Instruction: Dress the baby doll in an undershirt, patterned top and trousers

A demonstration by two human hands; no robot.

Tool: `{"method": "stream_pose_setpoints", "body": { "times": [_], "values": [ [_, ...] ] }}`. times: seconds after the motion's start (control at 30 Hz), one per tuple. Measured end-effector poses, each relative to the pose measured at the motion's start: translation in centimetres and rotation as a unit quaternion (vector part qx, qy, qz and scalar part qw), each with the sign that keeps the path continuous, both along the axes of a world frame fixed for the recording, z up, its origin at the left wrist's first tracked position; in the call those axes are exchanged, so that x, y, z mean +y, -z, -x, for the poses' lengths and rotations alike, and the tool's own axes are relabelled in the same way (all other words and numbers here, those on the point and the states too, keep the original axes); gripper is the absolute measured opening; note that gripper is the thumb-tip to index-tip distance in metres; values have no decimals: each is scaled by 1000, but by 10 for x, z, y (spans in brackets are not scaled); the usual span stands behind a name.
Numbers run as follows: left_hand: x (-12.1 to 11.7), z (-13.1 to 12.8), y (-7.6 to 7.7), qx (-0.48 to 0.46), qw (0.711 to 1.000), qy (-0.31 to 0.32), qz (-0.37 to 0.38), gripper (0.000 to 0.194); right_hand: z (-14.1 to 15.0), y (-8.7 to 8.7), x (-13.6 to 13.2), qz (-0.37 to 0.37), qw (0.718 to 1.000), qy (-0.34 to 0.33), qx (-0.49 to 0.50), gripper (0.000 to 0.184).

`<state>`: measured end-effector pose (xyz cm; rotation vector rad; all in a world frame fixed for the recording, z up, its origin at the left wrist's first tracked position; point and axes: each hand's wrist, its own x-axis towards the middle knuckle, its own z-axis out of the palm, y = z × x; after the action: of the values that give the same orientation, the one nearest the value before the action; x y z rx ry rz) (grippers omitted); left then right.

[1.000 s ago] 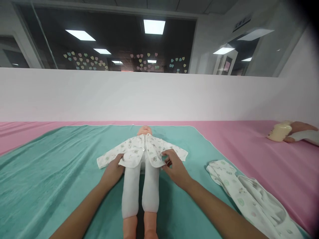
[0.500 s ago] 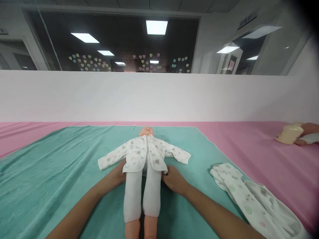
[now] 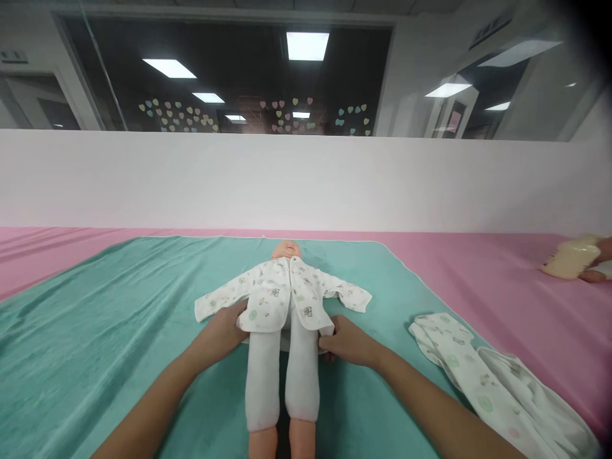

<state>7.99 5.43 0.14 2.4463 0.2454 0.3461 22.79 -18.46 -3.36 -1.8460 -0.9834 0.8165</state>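
Observation:
A baby doll (image 3: 287, 249) lies on its back, head away from me, with white cloth legs (image 3: 303, 376). It wears a white printed baby jacket (image 3: 268, 305) that hangs open at the lower front, sleeves spread to both sides. My left hand (image 3: 224, 333) is closed at the jacket's lower left side, its fingertips hidden beneath the cloth. On the other side my right hand (image 3: 352, 341) pinches the lower right corner of the jacket beside the doll's hip. A strip of the jacket's back hem shows between and behind the legs.
A green blanket (image 3: 143, 306) lies over a pink sheet (image 3: 478, 268). Folded white printed baby clothing (image 3: 492, 382) rests at the right. Beyond it, another person's hand (image 3: 605, 252) is at a pale yellow bottle (image 3: 571, 257). A white wall (image 3: 239, 182) with windows stands behind.
My right hand has drawn the jacket's corner slightly outward, and more of its fingers now show. My left hand keeps its place at the hem. The whole view has shifted a little.

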Motion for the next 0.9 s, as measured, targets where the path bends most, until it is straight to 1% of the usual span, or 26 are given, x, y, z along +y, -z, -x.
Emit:
{"method": "stream_pose_setpoints", "body": {
  "times": [0.07, 0.1, 0.17, 0.23, 0.27, 0.3, 0.33, 0.37, 0.4, 0.43, 0.5, 0.6, 0.73, 0.8, 0.9],
  "values": [
    [5, 6, -3, -2, 999, -32, -34, 12, -2, -4, -4, 23, 999, -28, -28, 13],
    [7, 8, -4, -13, 998, -37, -43, 10, -3, -6, -6, 29, 998, -41, -45, 14],
    [6, 11, -5, -52, 997, -26, -49, 12, -4, -10, -7, 17, 994, -36, -101, 19],
    [2, 10, -5, -94, 994, 1, -48, 11, -2, -13, -6, -26, 981, 29, -190, 21],
    [-1, 8, -4, -111, 993, 15, -46, 13, 1, -14, -4, -54, 968, 70, -236, 17],
    [-4, 6, -2, -124, 991, 24, -42, 21, 4, -15, -2, -81, 953, 101, -275, 10],
    [-6, 3, 0, -132, 990, 26, -36, 32, 9, -16, 0, -103, 941, 115, -300, 3],
    [-8, 1, 2, -132, 991, 22, -27, 43, 14, -15, 3, -119, 936, 114, -312, 15],
    [-9, -2, 5, -128, 992, 10, -14, 50, 19, -15, 6, -132, 934, 106, -314, 28],
    [-11, -5, 8, -121, 993, -7, 4, 53, 25, -13, 8, -141, 935, 98, -310, 37],
    [-13, -10, 12, -99, 993, -41, 54, 52, 35, -9, 14, -154, 934, 107, -305, 44],
    [-17, -14, 14, -68, 986, -73, 131, 54, 44, -1, 23, -181, 927, 136, -299, 40],
    [-24, -17, 12, -78, 974, -62, 202, 59, 42, 3, 32, -216, 925, 147, -274, 35],
    [-27, -18, 14, -91, 972, -53, 209, 59, 37, 5, 34, -227, 924, 158, -265, 34],
    [-28, -22, 17, -102, 977, -34, 184, 54, 27, 8, 35, -240, 922, 162, -257, 35]
  ]
}}
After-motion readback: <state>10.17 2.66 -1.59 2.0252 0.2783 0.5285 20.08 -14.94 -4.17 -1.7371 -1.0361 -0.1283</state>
